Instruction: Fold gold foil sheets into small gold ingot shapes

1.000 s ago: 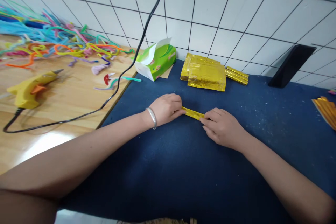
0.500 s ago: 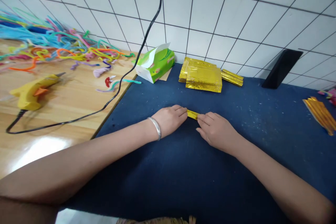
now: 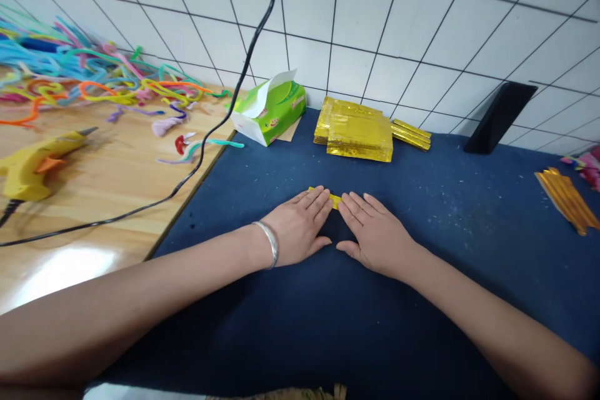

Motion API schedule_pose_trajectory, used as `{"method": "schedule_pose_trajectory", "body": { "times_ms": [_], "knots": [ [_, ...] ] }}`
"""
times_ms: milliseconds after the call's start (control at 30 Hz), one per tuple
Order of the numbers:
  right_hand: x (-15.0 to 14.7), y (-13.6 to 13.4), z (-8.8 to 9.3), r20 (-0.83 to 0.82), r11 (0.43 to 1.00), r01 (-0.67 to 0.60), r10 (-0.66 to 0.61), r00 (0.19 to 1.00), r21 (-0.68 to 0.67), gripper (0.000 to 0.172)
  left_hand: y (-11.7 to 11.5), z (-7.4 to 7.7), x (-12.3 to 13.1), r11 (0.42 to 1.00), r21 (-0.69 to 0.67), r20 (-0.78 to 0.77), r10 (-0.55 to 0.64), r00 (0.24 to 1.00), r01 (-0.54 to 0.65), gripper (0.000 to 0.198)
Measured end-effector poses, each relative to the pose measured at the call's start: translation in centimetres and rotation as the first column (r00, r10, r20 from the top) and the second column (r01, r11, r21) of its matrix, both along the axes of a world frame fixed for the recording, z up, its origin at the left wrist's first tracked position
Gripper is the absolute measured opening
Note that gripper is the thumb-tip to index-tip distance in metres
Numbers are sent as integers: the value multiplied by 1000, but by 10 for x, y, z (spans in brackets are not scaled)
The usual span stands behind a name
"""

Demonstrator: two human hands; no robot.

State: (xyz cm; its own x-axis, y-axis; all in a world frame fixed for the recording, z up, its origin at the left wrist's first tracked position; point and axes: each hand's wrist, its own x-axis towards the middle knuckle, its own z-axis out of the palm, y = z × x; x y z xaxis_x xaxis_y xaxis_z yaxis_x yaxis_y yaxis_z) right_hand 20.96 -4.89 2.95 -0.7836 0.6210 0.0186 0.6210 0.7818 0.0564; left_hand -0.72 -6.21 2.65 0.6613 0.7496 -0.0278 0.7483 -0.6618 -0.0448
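Resting flat over the strip [image 3: 335, 202], mid-mat [image 3: 323, 325], with left hand [image 3: 296, 232] and right hand [image 3: 379, 234], with fingers straight, slightly spread and clamped on nothing. Already narrow and probably folded, but too covered to tell if finished. Seemingly done: the thin pieces [image 3: 411, 135] just right of the sheets [image 3: 360, 137], and the bundle [image 3: 567, 200] at right. Seemingly left: those sheets, stacked far, touched by neither hand.
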Motion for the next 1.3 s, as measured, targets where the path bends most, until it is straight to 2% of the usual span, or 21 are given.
{"method": "schedule_pose_trajectory", "body": {
  "times_ms": [167,433,633,900,1033,1300],
  "knots": [
    [-4,-3,1,4,999,42,-42,999,-8,73,-1,0,-2,1000,13,31,-2,1000,2,66],
    [-7,4,-3,-21,997,-1,-1,1000,-76,78,3,-2,-2,1000,-3,59,-29,998,29,66],
    [-8,-3,3,38,995,64,-62,997,-73,79,2,0,-3,1000,10,67,3,998,-4,62],
    [-14,-1,-2,-16,996,38,-40,999,-82,81,8,-3,1,999,-11,48,-37,998,37,66],
    [-12,-1,1,28,994,57,-54,998,-89,82,6,-2,2,1000,18,54,-19,998,18,65],
    [-4,-11,7,70,994,104,-103,992,-18,79,3,1,-3,990,130,51,41,998,-47,54]
  ]
}}
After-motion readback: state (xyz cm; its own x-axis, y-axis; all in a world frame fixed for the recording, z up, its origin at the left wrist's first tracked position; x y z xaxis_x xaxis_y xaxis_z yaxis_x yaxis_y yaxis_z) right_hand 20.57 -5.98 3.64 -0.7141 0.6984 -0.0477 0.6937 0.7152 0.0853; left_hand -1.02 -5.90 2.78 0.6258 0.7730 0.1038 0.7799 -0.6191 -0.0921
